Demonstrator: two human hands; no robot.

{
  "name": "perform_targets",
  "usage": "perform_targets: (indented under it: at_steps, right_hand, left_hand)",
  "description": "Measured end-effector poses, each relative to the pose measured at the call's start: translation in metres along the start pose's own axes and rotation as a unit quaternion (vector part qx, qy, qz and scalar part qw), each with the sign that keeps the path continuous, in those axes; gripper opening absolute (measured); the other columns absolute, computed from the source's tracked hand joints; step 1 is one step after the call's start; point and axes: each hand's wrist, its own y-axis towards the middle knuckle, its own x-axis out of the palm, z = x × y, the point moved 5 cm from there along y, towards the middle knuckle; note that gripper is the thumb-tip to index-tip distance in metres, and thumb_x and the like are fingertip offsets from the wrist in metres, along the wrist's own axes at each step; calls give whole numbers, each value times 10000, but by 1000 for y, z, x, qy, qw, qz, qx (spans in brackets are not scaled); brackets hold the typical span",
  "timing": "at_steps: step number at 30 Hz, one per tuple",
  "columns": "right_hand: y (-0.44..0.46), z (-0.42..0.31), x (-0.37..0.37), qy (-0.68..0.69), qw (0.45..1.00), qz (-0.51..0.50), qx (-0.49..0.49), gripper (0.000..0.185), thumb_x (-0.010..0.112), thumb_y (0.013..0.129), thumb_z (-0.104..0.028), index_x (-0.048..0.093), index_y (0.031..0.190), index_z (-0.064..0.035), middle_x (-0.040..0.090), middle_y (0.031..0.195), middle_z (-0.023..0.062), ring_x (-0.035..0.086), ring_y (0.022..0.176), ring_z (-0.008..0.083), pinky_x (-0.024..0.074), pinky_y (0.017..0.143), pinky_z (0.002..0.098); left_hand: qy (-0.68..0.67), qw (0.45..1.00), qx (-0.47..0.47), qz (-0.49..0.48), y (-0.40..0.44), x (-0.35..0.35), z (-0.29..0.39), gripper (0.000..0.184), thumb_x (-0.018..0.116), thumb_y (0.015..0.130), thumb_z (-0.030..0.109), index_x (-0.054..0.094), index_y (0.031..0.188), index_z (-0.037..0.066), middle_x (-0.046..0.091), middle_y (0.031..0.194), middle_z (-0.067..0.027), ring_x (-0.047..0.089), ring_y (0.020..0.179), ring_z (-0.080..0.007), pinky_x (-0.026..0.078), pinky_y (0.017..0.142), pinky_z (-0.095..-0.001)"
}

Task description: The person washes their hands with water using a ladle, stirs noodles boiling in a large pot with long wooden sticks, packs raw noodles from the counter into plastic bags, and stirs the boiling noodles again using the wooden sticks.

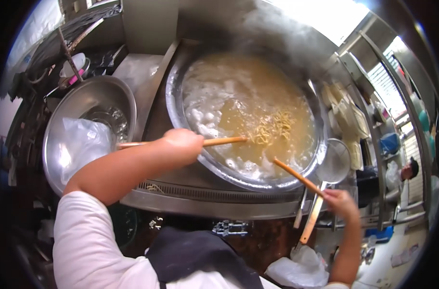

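Note:
A huge round metal pan (175, 103) holds bubbling, cloudy brownish liquid with white foam along its left side. A clump of yellow noodles (270, 127) shows at the surface near the middle. My left hand (185, 143) is closed around a wooden stick (224, 141) over the pan's near left rim; the stick's tip reaches the noodles' left edge. Beyond the right rim, my right hand (342, 203) grips a second wooden stick (299, 177), which slants in over the rim with its tip at the liquid below the noodles.
Left of the pan stands a large metal bowl (53, 130) with a clear plastic bag (84, 144). A wire strainer (334, 161) with a wooden handle (312, 221) rests by the right rim. Steam rises behind. At far right is another person (408, 171) beside metal shelving (398, 77).

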Motion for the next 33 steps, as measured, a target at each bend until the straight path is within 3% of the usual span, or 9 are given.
perform_targets:
  at_steps: [4,6,16,21,22,23,25,28,33]
  right_hand:
    - [61,44,97,206,978,-22,14,369,623,897,-224,597,1238,-84,561,648,-24,474,475,58,329,390,206]
    - [88,24,126,201,979,-27,12,410,610,904,-272,570,1267,-86,524,598,-13,414,396,64,275,339,213]
    - [213,-67,194,264,964,1,-37,476,562,919,-355,503,1337,-136,500,629,25,351,360,85,262,322,248]
    - [203,-53,193,148,968,85,-186,395,565,917,-317,597,1245,-98,564,621,25,449,500,83,360,464,254]
    - [175,-51,180,50,978,99,-174,375,554,908,-281,591,1209,-61,681,889,164,657,788,241,484,699,349]
    - [141,-53,162,-57,981,89,-162,380,553,899,-257,579,1222,-60,666,983,190,648,939,281,466,801,361]
    - [81,-30,124,-80,979,91,-165,416,563,893,-265,556,1258,-65,663,978,194,651,906,270,468,779,351]
    - [0,24,38,37,993,38,-105,363,586,888,-149,592,1229,-24,598,798,-26,500,654,45,420,588,207]
    - [-151,94,-96,9,993,106,46,320,579,821,-123,666,1101,6,570,634,-18,470,517,45,377,481,211]
  left_hand:
    - [-206,976,63,-6,-22,36,-95,349,513,928,305,575,1173,64,643,869,-102,634,791,-218,488,669,-379]
    - [-394,910,-74,-107,-56,44,-136,385,556,913,324,563,1205,73,569,776,-26,549,677,-126,453,594,-292]
    - [-406,879,-231,96,-142,-18,-194,282,541,883,271,588,1080,75,477,590,1,424,450,-68,335,379,-232]
    - [-207,942,-242,107,-53,-39,-190,270,534,865,260,603,1031,59,559,654,-61,529,507,-168,438,445,-349]
    - [-146,951,-256,89,-29,-42,-187,265,529,850,244,624,1010,56,628,736,-106,604,591,-233,483,533,-403]
    - [-107,956,-261,76,5,-34,-197,276,532,837,236,643,1004,47,656,787,-145,644,670,-268,502,618,-411]
    - [-55,964,-244,92,55,-37,-176,295,512,832,201,677,1017,41,680,919,-185,669,827,-308,506,737,-423]
    - [-20,974,-204,100,131,-47,-130,291,523,825,149,684,1040,39,659,1069,-180,648,984,-302,507,829,-402]
    - [-54,969,-208,124,231,-76,-34,339,519,852,151,646,1160,87,623,1199,-131,601,1115,-278,482,913,-404]
